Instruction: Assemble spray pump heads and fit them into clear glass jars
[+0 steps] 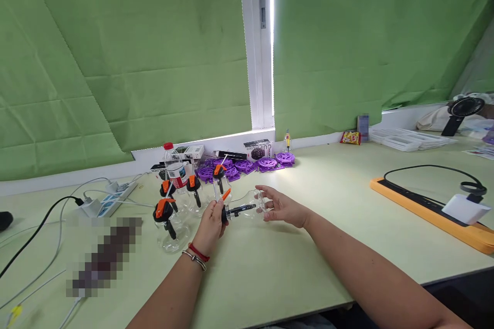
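A clear bottle (244, 202) with a black and orange lid lies on its side in the air above the table. My left hand (211, 223) is closed around its lid end, with an orange lever (226, 194) sticking up past the fingers. At the bottle's base, my right hand (284, 208) curves its thumb and fingers around the rim. A black part shows through the clear wall. Left of the hands stand several similar clear bottles, among them a front bottle (172, 234) and a rear bottle (220, 177), each with a black and orange lid.
Behind the bottles are a red-capped drink bottle (176, 169), purple plastic parts (245, 166) and a small box (258, 149). A power strip (118, 198) and cables lie left, beside a blurred dark object (110, 254). An orange power strip (424, 211) with a white charger (465, 209) sits right.
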`<action>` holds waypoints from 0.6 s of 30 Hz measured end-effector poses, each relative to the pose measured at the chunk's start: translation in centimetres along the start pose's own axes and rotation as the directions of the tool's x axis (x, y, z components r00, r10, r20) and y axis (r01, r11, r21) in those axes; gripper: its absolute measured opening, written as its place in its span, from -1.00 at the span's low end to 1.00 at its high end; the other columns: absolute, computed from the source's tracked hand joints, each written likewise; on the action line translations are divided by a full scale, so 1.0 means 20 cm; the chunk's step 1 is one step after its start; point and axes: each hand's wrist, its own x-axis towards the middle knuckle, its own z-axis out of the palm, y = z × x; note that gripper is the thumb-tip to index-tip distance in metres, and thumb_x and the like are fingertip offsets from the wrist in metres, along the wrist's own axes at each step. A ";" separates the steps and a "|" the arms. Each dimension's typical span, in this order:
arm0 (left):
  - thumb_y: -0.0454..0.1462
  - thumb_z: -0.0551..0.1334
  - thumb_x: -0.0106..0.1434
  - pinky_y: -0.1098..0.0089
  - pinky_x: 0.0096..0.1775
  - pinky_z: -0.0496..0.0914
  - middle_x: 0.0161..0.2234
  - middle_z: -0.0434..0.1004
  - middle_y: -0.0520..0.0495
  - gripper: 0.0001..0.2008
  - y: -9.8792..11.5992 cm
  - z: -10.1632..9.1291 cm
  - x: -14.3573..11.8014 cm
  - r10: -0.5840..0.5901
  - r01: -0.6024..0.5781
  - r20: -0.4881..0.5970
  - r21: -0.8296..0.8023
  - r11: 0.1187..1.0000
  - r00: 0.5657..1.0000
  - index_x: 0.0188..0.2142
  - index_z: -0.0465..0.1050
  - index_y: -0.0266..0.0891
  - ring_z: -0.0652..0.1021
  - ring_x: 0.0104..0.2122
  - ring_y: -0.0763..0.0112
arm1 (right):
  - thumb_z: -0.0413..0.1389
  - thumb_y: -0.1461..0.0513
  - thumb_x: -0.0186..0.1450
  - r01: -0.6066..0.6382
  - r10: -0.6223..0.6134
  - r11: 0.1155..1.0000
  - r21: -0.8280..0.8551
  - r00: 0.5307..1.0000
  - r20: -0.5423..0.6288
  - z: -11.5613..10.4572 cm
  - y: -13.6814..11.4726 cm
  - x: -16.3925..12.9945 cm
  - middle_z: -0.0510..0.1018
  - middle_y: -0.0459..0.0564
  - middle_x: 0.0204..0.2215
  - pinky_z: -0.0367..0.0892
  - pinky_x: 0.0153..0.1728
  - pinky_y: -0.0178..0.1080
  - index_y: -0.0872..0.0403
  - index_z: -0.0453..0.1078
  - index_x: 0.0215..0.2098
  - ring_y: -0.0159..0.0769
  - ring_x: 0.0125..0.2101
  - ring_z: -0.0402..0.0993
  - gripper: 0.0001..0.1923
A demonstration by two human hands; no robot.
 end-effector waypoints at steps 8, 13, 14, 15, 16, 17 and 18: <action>0.10 -0.04 0.20 0.52 -0.67 -0.06 -0.64 0.18 0.16 -0.61 -0.02 0.00 0.01 0.021 -0.022 0.007 0.019 1.000 1.000 -0.36 0.17 -0.17 0.14 -0.74 0.60 | 0.16 -0.03 0.15 -0.064 0.064 0.998 0.003 0.998 0.005 0.01 0.02 0.03 0.42 0.00 -0.33 0.37 -0.52 -0.29 0.11 0.24 -0.06 -0.34 -0.48 0.48 -0.48; 0.10 -0.04 0.20 0.51 -0.67 -0.06 -0.66 0.19 0.16 -0.60 -0.01 0.00 0.01 0.013 -0.013 0.024 0.027 1.000 1.000 -0.34 0.19 -0.18 0.14 -0.75 0.57 | 0.00 -0.17 0.19 -0.087 0.087 0.994 -0.067 0.996 -0.012 0.01 0.03 0.03 0.45 0.03 -0.39 0.32 -0.59 -0.33 0.16 0.33 -0.19 -0.39 -0.55 0.43 -0.43; 0.10 -0.04 0.20 0.51 -0.67 -0.06 -0.66 0.19 0.15 -0.60 -0.01 0.00 0.01 0.013 -0.013 0.025 0.026 1.000 1.000 -0.33 0.19 -0.18 0.14 -0.75 0.57 | 0.02 -0.16 0.18 -0.073 0.073 0.995 -0.075 0.997 -0.006 0.01 0.02 0.03 0.45 0.06 -0.33 0.34 -0.55 -0.32 0.16 0.33 -0.13 -0.37 -0.49 0.45 -0.41; 0.09 -0.04 0.20 0.51 -0.67 -0.06 -0.65 0.19 0.15 -0.60 -0.01 0.00 0.01 0.013 -0.014 0.023 0.024 1.000 1.000 -0.32 0.20 -0.19 0.14 -0.75 0.57 | 0.08 -0.14 0.15 -0.055 0.055 0.996 -0.075 0.998 0.000 0.01 0.02 0.02 0.44 0.11 -0.23 0.37 -0.49 -0.30 0.13 0.31 -0.04 -0.34 -0.41 0.45 -0.39; 0.09 -0.05 0.20 0.51 -0.67 -0.06 -0.65 0.19 0.15 -0.60 -0.01 0.00 0.01 0.013 -0.014 0.019 0.022 1.000 1.000 -0.31 0.20 -0.19 0.14 -0.75 0.57 | 0.16 -0.09 0.12 -0.032 0.032 0.997 -0.070 0.999 0.007 0.00 0.01 0.01 0.38 0.14 -0.10 0.39 -0.41 -0.27 0.07 0.24 0.07 -0.31 -0.31 0.44 -0.34; 0.09 -0.05 0.20 0.51 -0.67 -0.07 -0.65 0.19 0.15 -0.60 -0.01 0.00 0.01 0.009 -0.010 0.015 0.022 1.000 1.000 -0.30 0.20 -0.19 0.13 -0.75 0.57 | 0.24 -0.02 0.07 -0.005 0.006 0.998 -0.061 1.000 0.011 0.00 0.00 0.01 0.29 0.15 0.02 0.40 -0.31 -0.23 -0.01 0.14 0.16 -0.29 -0.21 0.41 -0.25; 0.09 -0.06 0.21 0.51 -0.68 -0.07 -0.65 0.19 0.15 -0.59 0.00 0.00 0.01 0.005 -0.006 0.012 0.021 1.000 1.000 -0.30 0.20 -0.19 0.13 -0.75 0.57 | 0.30 0.06 0.03 0.021 -0.020 0.998 -0.052 1.000 0.013 0.00 0.00 0.00 0.19 0.14 0.11 0.39 -0.23 -0.20 -0.09 0.05 0.21 -0.28 -0.14 0.37 -0.15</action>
